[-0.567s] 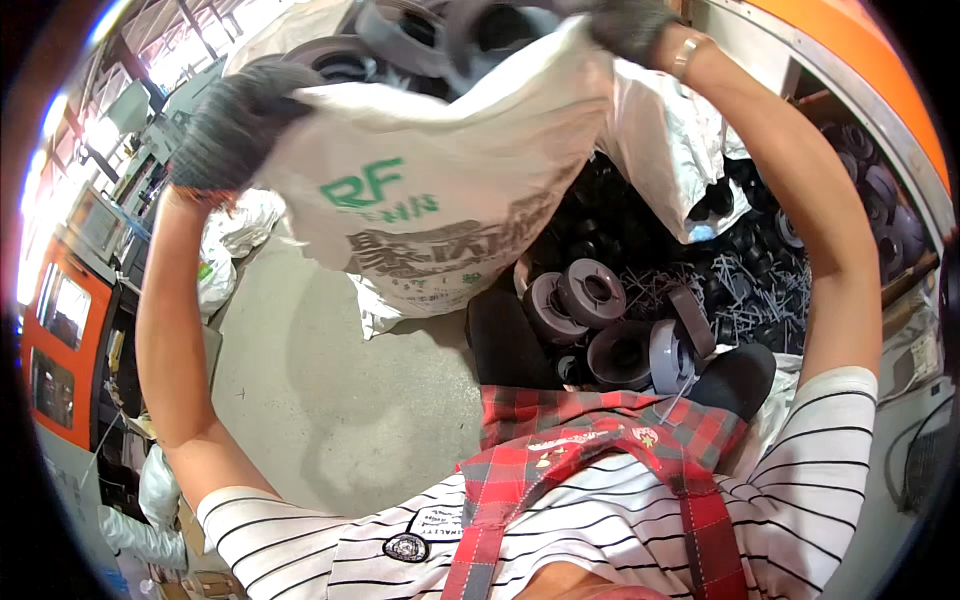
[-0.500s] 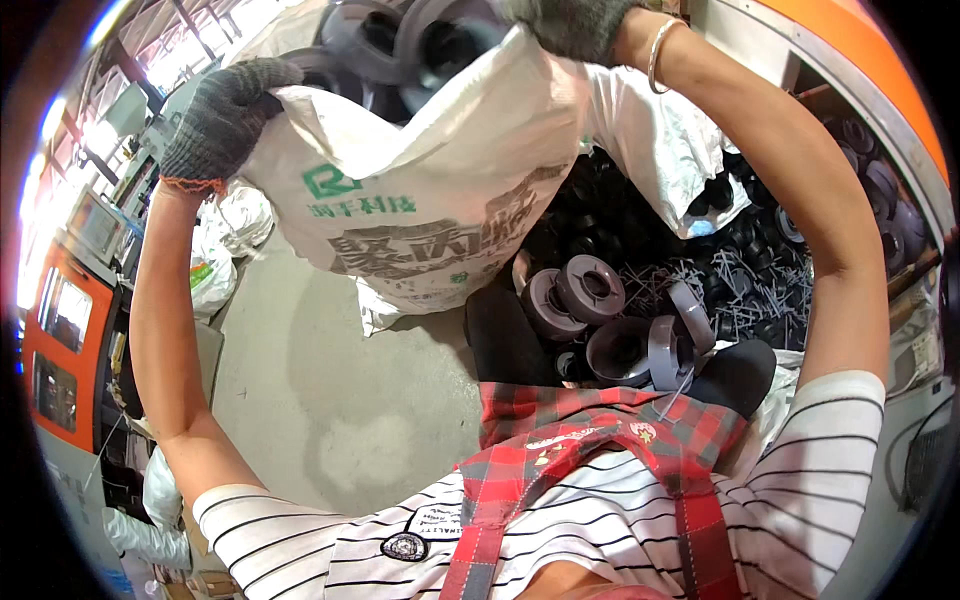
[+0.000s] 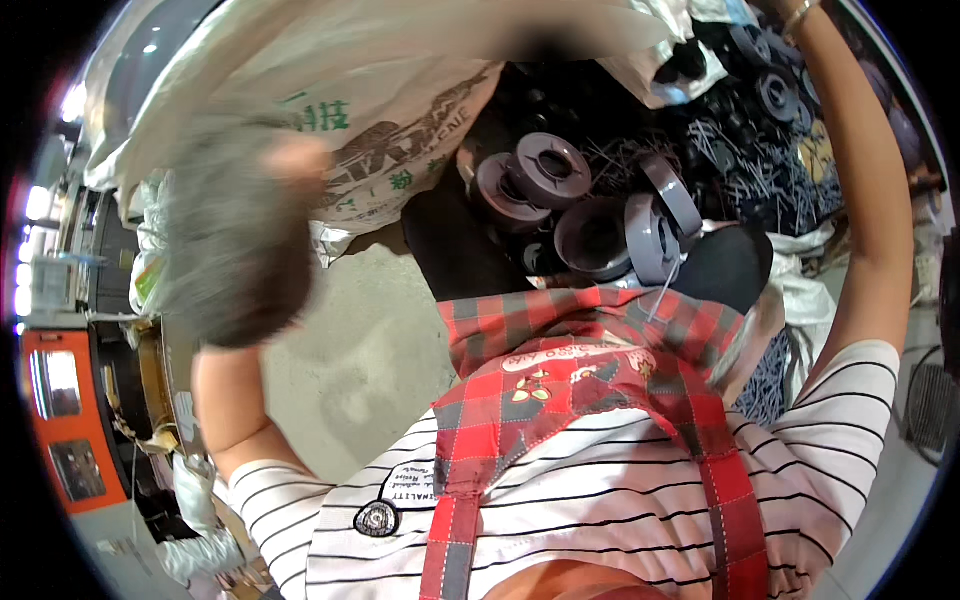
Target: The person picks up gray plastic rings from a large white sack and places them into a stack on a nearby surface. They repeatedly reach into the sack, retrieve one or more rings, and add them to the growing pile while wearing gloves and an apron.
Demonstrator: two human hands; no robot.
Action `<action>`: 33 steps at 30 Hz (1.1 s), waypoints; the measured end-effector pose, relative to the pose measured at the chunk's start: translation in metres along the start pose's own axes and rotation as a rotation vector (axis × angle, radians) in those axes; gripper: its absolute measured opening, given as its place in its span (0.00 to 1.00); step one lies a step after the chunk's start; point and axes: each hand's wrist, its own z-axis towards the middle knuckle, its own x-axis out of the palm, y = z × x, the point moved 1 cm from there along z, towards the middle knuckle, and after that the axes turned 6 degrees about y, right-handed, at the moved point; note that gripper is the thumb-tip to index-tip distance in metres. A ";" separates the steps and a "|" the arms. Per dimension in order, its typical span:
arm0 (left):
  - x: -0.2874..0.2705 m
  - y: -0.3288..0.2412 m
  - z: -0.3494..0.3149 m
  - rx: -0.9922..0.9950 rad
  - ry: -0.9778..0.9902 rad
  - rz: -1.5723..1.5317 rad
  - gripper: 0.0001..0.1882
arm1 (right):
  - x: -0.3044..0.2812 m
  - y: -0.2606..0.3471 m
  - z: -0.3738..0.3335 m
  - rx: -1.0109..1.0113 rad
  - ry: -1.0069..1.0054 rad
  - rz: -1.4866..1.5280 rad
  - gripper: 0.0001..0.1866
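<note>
My left hand, in a dark grey knitted glove, is smeared by motion in front of a large white woven sack. Its fingers cannot be made out, nor whether they touch the sack. The sack's upper part runs out of the picture at the top. My right arm stretches to the upper right; only the wrist with a bracelet shows, the hand being past the edge. Several grey plastic flanged rings lie by my knees, some stacked or tilted against each other.
Beyond the rings spreads a pile of black plastic parts with thin grey plastic sticks. Another white sack lies at its far edge. Orange machinery stands at left, near plastic bags. Grey floor shows beside my legs.
My left hand has come off the sack's rim, moving nearer and lower. My right hand has gone out at the upper right. The sack's open mouth and the rings in it no longer show.
</note>
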 end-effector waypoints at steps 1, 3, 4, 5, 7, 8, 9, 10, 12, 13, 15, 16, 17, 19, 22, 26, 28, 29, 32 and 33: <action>0.020 -0.011 -0.006 -0.049 0.109 -0.150 0.17 | 0.007 -0.013 -0.014 0.091 0.113 0.012 0.18; 0.079 -0.025 0.002 -0.448 0.468 -0.486 0.19 | 0.032 -0.036 -0.067 0.327 0.418 0.199 0.25; 0.122 -0.020 -0.003 -0.642 0.516 -0.694 0.24 | 0.045 -0.061 -0.099 -0.147 0.473 -0.041 0.25; 0.174 -0.015 0.003 -0.798 0.563 -0.920 0.28 | 0.026 -0.051 -0.133 0.080 0.600 0.056 0.21; 0.244 0.003 0.012 -0.755 0.745 -0.537 0.40 | 0.044 -0.045 -0.201 0.525 0.708 0.154 0.36; 0.278 0.010 0.011 -0.840 0.778 -0.470 0.45 | 0.058 -0.046 -0.230 0.492 0.756 0.060 0.44; 0.309 0.017 0.004 -0.935 0.810 -0.394 0.50 | 0.069 -0.034 -0.247 0.510 0.803 0.091 0.49; 0.336 0.022 -0.006 -1.028 0.862 -0.403 0.51 | 0.082 -0.030 -0.262 0.531 0.826 0.139 0.56; 0.382 0.030 -0.025 -1.203 0.961 -0.416 0.52 | 0.109 -0.033 -0.290 0.654 0.891 0.127 0.55; 0.399 0.034 -0.034 -1.239 1.042 -0.515 0.51 | 0.114 -0.026 -0.298 0.745 0.961 0.075 0.54; 0.420 0.038 -0.039 -1.296 1.199 -0.719 0.50 | 0.133 -0.031 -0.341 0.753 0.768 0.113 0.51; 0.415 0.029 -0.029 -1.303 1.208 -0.615 0.42 | 0.129 -0.022 -0.352 0.722 0.676 0.076 0.46; 0.417 0.031 -0.034 -1.317 1.136 -0.775 0.38 | 0.133 -0.013 -0.358 0.722 0.575 0.004 0.42; 0.421 0.036 -0.052 -1.341 0.968 -1.089 0.29 | 0.123 0.004 -0.368 0.672 0.506 0.035 0.41; 0.374 0.024 -0.012 -1.092 1.134 -1.140 0.18 | 0.096 0.030 -0.377 0.587 0.441 0.149 0.42; 0.374 0.022 -0.025 -1.255 1.019 -1.203 0.18 | 0.093 0.041 -0.394 0.498 0.415 0.245 0.48; 0.371 0.004 -0.022 -1.348 0.800 -1.271 0.19 | 0.097 0.054 -0.387 0.576 0.459 0.159 0.51; 0.372 0.003 -0.017 -1.225 0.937 -1.130 0.19 | 0.101 0.059 -0.382 0.612 0.478 0.114 0.53; 0.382 0.009 -0.003 -0.962 1.203 -0.857 0.20 | 0.115 0.063 -0.373 0.583 0.507 -0.004 0.57; 0.387 0.012 0.000 -0.958 1.233 -0.880 0.21 | 0.119 0.063 -0.368 0.597 0.521 -0.014 0.57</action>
